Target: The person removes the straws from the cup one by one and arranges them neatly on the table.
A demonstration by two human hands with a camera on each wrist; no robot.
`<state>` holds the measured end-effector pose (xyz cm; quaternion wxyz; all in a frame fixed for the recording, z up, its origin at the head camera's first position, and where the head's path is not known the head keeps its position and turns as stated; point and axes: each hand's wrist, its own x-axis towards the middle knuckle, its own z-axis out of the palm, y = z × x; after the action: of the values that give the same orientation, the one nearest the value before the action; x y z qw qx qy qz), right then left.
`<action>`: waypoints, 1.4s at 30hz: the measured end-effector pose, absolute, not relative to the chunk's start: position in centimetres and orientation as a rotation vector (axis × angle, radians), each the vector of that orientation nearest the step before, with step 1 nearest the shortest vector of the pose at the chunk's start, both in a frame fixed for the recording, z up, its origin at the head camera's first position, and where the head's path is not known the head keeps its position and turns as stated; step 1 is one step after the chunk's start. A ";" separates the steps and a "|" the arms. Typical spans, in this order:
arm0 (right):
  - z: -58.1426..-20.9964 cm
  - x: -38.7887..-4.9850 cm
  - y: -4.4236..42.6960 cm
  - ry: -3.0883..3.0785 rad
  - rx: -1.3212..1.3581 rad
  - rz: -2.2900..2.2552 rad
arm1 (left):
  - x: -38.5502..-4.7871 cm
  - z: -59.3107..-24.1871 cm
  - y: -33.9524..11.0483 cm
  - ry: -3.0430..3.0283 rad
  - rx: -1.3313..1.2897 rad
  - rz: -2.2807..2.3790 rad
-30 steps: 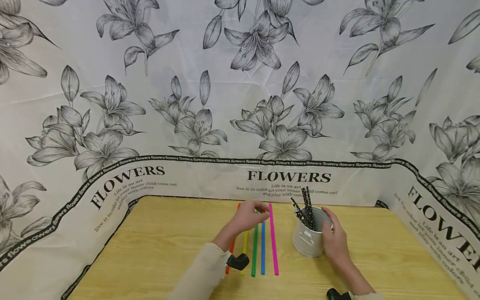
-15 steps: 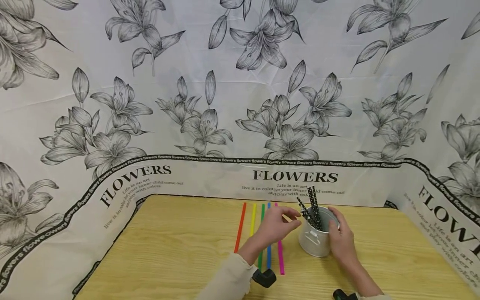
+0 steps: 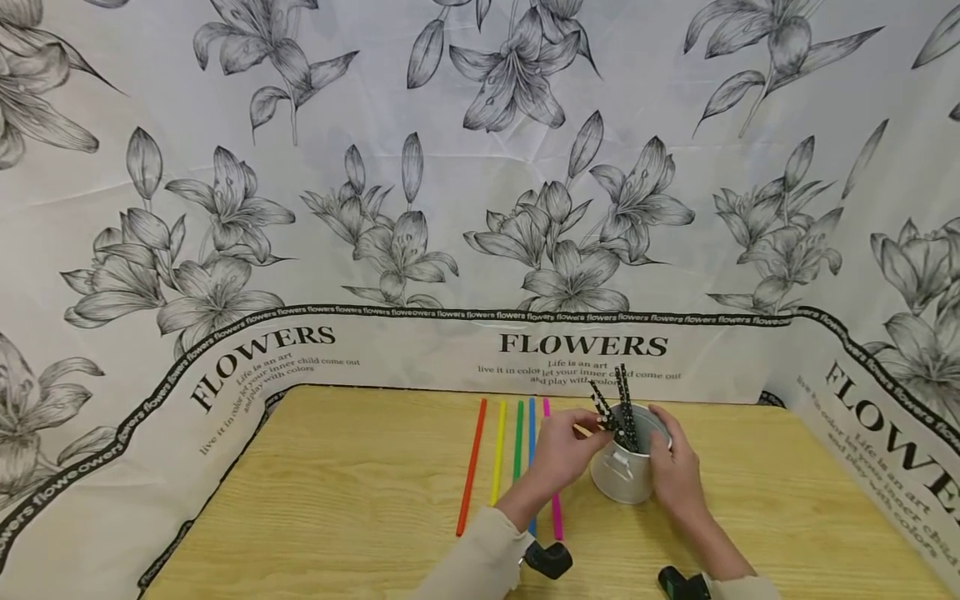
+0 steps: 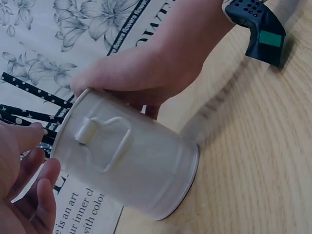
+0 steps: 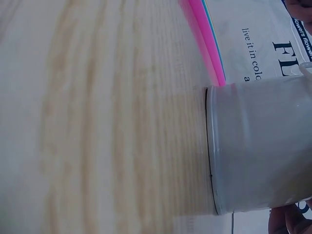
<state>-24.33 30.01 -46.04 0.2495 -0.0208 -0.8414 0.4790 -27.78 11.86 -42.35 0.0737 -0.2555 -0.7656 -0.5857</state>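
The pale metal bucket (image 5: 258, 146) stands on the wood-grain table (image 5: 112, 122) near a pink strip (image 5: 204, 39), with the right hand (image 5: 287, 221) touching its side and lettered cloth (image 5: 239, 22) behind.

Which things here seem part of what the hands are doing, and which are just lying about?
Seemingly in use:
pale bucket, gripped by right hand
black patterned straws, near left hand

Perhaps just lying about:
five coloured sticks on the table

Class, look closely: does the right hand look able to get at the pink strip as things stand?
Probably not right away: the right hand is holding the white bucket, which stands between it and the pink strip. In the head view, the left hand also crosses over the strip's middle.
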 end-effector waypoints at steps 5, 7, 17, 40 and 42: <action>-46.2 -24.3 30.1 -2.289 -0.050 1.291 | -27.5 -42.6 12.1 -2.209 -0.766 -1.817; -46.3 -24.4 30.1 -2.283 -0.038 1.293 | -27.5 -42.4 12.0 -2.167 -0.769 -1.840; -46.5 -24.5 30.2 -2.293 -0.055 1.292 | -27.3 -40.3 9.0 -2.010 -0.840 -1.979; -46.2 -24.6 30.1 -2.300 -0.064 1.309 | -30.2 -32.6 -3.2 -1.940 -0.846 -2.078; -46.3 -24.5 30.0 -2.311 -0.070 1.308 | -30.6 -33.1 -4.2 -1.987 -0.808 -2.073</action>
<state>-24.54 30.04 -46.26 0.2405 -0.0256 -0.8444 0.4780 -30.64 -4.20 -33.09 0.0793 -0.2699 -0.6642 -0.6926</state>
